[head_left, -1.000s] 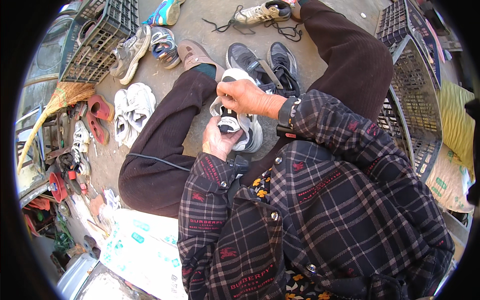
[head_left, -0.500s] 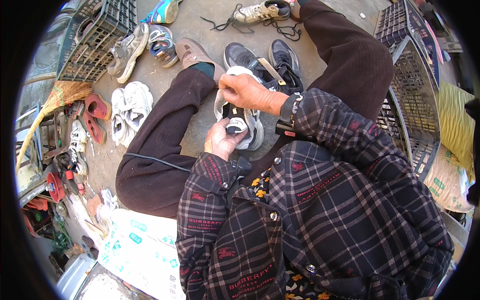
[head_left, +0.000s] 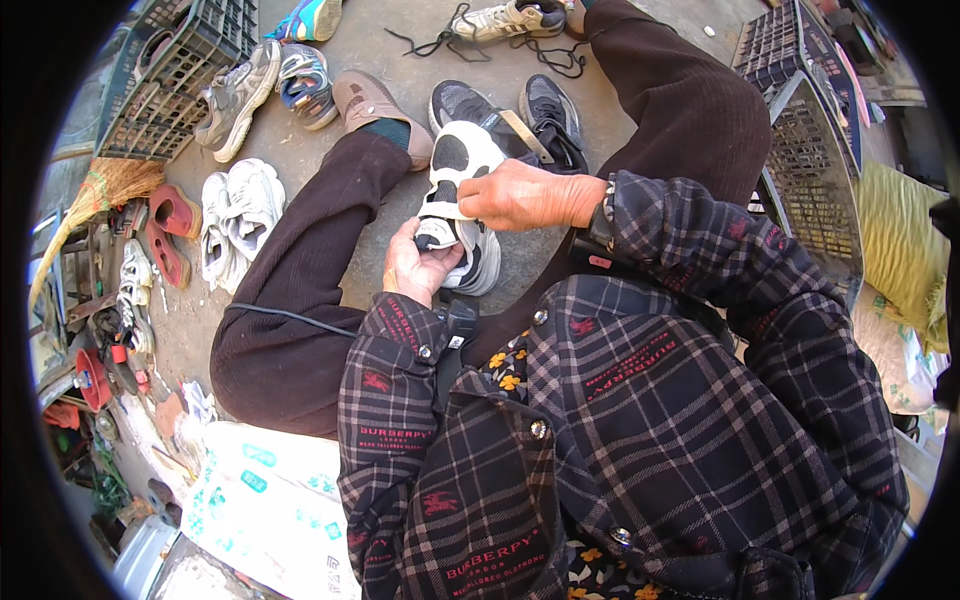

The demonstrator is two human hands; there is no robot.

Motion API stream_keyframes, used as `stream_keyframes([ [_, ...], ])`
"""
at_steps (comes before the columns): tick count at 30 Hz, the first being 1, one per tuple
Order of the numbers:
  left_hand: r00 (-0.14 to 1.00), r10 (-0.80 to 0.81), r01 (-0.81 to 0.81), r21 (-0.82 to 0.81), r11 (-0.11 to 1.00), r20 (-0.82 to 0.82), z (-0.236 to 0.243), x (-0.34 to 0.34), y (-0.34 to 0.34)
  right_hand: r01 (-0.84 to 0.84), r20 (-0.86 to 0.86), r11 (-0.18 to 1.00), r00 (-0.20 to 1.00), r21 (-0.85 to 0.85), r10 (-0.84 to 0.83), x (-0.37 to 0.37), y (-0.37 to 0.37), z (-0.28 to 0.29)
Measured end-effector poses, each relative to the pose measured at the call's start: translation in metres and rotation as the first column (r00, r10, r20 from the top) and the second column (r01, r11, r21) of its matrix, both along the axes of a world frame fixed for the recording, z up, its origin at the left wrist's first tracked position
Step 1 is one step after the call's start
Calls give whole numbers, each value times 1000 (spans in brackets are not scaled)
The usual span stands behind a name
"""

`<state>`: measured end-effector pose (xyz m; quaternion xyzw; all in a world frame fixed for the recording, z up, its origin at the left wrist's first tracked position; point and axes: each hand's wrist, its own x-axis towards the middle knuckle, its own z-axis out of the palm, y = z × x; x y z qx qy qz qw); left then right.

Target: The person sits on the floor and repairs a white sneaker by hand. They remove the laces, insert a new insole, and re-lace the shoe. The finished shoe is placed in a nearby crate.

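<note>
A white and black sneaker [head_left: 466,152] lies between my legs, toe pointing away from me. My left hand [head_left: 420,265] is closed at its near end, thumb and fingers gripping the tongue [head_left: 436,233]. Over the middle of the shoe, my right hand [head_left: 520,194] pinches a white strap [head_left: 438,210] that runs across the upper. Its fingertips hide part of the strap and of the shoe's right side. Just beyond lies a pair of dark grey sneakers [head_left: 550,112], with a flat light-coloured strip [head_left: 524,137] across them.
White sneakers [head_left: 243,215] and red shoes [head_left: 170,240] stand to my left, near a straw broom [head_left: 125,185]. Black plastic crates [head_left: 185,85] rise at the far left and others [head_left: 815,150] at the right. A laced pale sneaker [head_left: 505,20] lies at the far edge.
My right hand has moved right and slightly down, from above the shoe opening to the strap's side. The strap now lies across the upper, and the shoe's toe shows more. The view has shifted slightly.
</note>
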<state>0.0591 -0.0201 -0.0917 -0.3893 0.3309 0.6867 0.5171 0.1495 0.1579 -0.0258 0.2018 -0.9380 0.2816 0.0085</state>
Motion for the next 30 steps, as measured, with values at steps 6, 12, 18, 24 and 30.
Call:
stream_keyframes([
  [6,1000,-2,1,89,996,6,5,-1,4,20,50,999,999,25,-21,4,-11,-8],
  [12,999,-15,18,58,998,-42,5,-2,8,54,97,999,994,4,-54,8,-22,-23],
  [18,956,-102,131,88,987,-276,-16,4,4,106,122,994,987,-5,-104,12,-29,-33],
  [24,911,-147,120,-94,988,-385,-6,8,8,138,240,976,966,-171,-94,13,-15,-10],
  [30,626,54,-109,-19,994,-778,53,18,26,802,784,465,542,-374,-304,24,10,23],
])
